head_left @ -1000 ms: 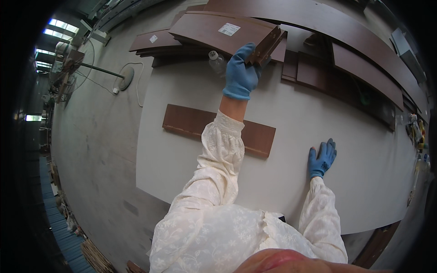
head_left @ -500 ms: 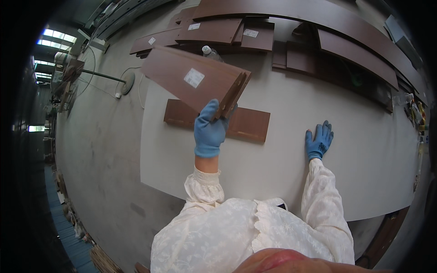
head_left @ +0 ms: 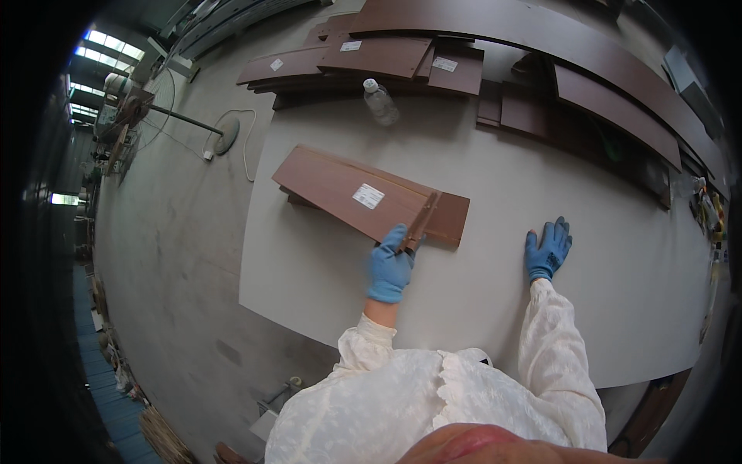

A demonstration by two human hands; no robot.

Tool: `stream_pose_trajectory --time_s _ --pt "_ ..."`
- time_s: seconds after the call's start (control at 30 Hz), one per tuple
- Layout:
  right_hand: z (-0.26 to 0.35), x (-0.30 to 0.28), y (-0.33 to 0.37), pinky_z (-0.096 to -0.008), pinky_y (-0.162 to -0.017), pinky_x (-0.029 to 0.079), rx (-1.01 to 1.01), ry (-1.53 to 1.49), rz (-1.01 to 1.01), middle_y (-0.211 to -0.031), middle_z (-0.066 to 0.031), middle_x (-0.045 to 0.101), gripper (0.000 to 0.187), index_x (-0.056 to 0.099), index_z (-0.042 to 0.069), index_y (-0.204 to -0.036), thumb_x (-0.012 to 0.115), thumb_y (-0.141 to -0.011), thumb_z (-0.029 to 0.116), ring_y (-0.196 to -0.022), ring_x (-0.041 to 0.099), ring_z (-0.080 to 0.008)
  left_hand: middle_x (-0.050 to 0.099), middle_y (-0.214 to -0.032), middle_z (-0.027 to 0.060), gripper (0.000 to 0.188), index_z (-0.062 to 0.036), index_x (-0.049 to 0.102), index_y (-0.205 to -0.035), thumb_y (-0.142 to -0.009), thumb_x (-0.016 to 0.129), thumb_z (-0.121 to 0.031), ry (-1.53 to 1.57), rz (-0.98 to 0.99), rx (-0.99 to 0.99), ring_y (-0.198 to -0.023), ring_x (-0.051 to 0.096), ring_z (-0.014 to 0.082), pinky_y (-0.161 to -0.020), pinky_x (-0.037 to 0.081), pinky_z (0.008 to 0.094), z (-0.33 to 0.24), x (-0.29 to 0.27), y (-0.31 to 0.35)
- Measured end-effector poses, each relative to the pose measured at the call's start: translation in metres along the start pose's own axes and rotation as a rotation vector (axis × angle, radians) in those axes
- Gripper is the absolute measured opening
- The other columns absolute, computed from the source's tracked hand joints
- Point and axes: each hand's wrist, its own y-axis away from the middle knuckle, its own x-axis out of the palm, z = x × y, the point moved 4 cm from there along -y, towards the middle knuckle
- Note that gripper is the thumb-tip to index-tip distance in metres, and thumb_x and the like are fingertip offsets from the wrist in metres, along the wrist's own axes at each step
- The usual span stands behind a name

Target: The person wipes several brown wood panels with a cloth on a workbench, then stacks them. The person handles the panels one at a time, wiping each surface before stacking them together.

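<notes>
White table (head_left: 603, 309), brown panel (head_left: 348, 193) lengthwise upper-left to lower-right

Blue gloves, white patterned sleeves

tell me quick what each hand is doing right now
Left hand: closed on the near end of the brown board.
Right hand: open, flat on the white table, holding nothing.

Bare table (head_left: 495, 309) between hands; bottle (head_left: 380, 102), panel stack (head_left: 386, 58) block far edge
</notes>
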Motion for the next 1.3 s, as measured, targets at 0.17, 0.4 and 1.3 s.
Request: stream_pose_trajectory --time_s 0.17,0.4,1.3 --pt "-0.002 0.004 0.001 -0.0538 -0.124 0.023 -0.002 0.004 -0.011 -0.157 -0.0197 0.046 0.047 0.063 0.007 -0.123 0.066 -0.091 0.042 -0.149 0.037 -0.0371 0.067 -0.111 0.0046 0.024 -0.0014 0.069 -0.115 -0.095 0.074 -0.014 -0.527 0.052 0.176 -0.104 0.065 0.0173 -0.096 0.054 0.0338 0.058 -0.002 0.003" --pt "-0.004 0.005 0.003 -0.0539 -0.124 0.023 -0.011 -0.008 -0.017 -0.157 -0.0191 0.046 0.047 0.064 0.007 -0.123 0.066 -0.091 0.042 -0.149 0.038 -0.0371 0.066 -0.121 0.0084 0.031 -0.0026 0.064 -0.126 -0.097 0.069 -0.011 0.185 0.016 -0.27 -0.114 0.064 0.022 -0.104 0.053 0.0396 0.097 0.017 0.001" --pt "0.033 -0.003 -0.001 -0.0508 -0.118 0.034 0.141 -0.028 -0.004 -0.151 -0.0207 0.054 0.051 0.066 0.005 -0.128 0.069 -0.091 0.039 -0.144 0.045 -0.0368 0.06 -0.121 0.0136 0.06 -0.0026 0.045 -0.138 -0.098 0.072 -0.039 -0.227 0.009 -0.629 -0.11 0.064 0.0271 -0.093 0.057 0.0417 0.043 -0.012 0.095"
